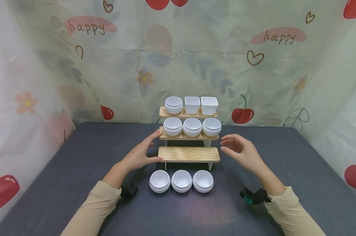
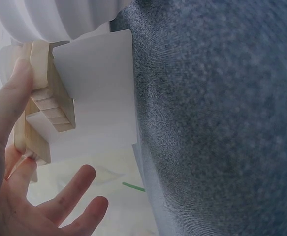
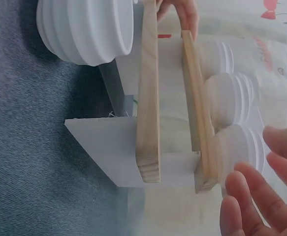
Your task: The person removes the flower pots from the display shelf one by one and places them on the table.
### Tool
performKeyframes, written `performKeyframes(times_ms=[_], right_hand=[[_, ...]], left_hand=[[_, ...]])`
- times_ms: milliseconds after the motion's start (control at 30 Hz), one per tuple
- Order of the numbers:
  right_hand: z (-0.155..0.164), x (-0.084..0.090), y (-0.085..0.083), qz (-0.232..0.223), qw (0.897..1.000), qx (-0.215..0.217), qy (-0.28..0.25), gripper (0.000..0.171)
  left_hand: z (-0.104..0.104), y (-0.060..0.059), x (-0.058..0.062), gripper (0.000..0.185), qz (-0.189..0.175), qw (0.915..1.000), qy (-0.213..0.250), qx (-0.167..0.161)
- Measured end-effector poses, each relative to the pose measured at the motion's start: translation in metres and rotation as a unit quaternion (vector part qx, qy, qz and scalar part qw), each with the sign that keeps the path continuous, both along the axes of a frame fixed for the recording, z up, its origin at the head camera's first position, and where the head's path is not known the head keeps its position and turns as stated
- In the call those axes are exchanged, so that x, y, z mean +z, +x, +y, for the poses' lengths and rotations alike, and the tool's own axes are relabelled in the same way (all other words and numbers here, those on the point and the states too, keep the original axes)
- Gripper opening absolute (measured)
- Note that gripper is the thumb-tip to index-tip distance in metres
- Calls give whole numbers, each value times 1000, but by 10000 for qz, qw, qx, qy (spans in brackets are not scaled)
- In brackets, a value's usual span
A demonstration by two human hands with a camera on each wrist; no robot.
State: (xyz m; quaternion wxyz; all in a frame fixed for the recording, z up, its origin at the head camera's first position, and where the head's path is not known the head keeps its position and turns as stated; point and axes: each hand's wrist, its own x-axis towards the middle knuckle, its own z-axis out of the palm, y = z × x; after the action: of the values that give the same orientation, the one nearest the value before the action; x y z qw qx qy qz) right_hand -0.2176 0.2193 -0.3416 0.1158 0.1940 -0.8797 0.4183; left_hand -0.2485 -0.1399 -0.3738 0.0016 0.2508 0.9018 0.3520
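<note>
Your right fingers (image 3: 261, 189) are hovering by the right end of a stepped stand (image 3: 148, 123), near three white bowls (image 3: 229, 98) sitting in a row on its higher, farther board (image 3: 198, 108). Your left fingers (image 3: 188, 17) are showing at the stand's left end. Another white bowl (image 3: 84, 29) is standing on the dark worktop (image 3: 35, 172), nearer you.

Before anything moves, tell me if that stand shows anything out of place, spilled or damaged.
Only a mild mismatch: on the top tier, two square cups sit beside a round bowl, while the middle tier holds only round bowls. No spill or obvious damage shows.
</note>
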Motion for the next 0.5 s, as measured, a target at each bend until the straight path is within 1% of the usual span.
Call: performKeyframes(times_ms=[133, 400, 500], right_hand=[[-1, 2, -3, 19, 9997, -176, -156, 31], [-5, 1, -12, -37, 9984, -536, -202, 40], [-7, 1, -15, -99, 9978, -604, -267, 45]], left_hand=[[0, 0, -1, 93, 0, 10000, 4, 4], [0, 0, -1, 93, -43, 10000, 3, 12], [1, 0, 0, 93, -63, 10000, -8, 24]])
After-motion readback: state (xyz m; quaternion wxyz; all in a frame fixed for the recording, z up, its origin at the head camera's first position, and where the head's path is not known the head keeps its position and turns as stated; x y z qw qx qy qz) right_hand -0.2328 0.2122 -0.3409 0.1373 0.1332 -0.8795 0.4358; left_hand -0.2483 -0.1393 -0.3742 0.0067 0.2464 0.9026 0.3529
